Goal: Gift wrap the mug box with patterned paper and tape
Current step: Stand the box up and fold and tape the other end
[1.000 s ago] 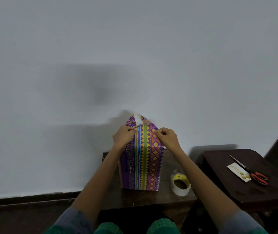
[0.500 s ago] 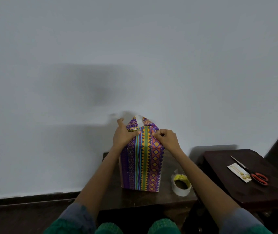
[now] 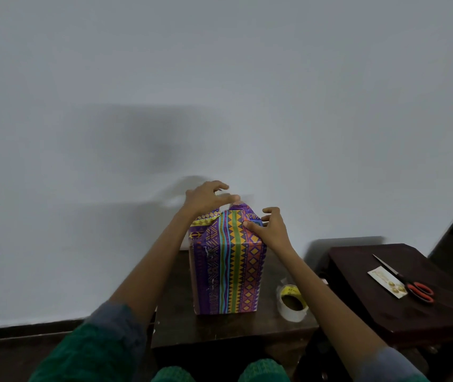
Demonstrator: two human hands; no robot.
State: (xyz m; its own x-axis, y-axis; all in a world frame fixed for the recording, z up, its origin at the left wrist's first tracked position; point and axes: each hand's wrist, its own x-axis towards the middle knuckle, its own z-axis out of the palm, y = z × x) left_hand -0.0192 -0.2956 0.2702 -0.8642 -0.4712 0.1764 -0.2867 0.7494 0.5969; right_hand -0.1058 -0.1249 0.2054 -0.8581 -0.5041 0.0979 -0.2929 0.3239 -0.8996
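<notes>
Left hand (image 3: 204,198) fingers spread, hovering above the wrapped box (image 3: 226,260); right hand (image 3: 270,230) fingers loosely open, thumb touching paper.

I see a dark low table (image 3: 181,323) under my hands | wrapped box (image 3: 228,263) stands upright on it, below both hands | tape roll (image 3: 292,303) under my right forearm | side table (image 3: 363,307) right of my right hand: scissors (image 3: 407,282), card (image 3: 385,279)

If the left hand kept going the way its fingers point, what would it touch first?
Probably the folded paper at the top of the wrapped box; the left hand hovers beside it, fingers spread. Depth is unclear.
</notes>
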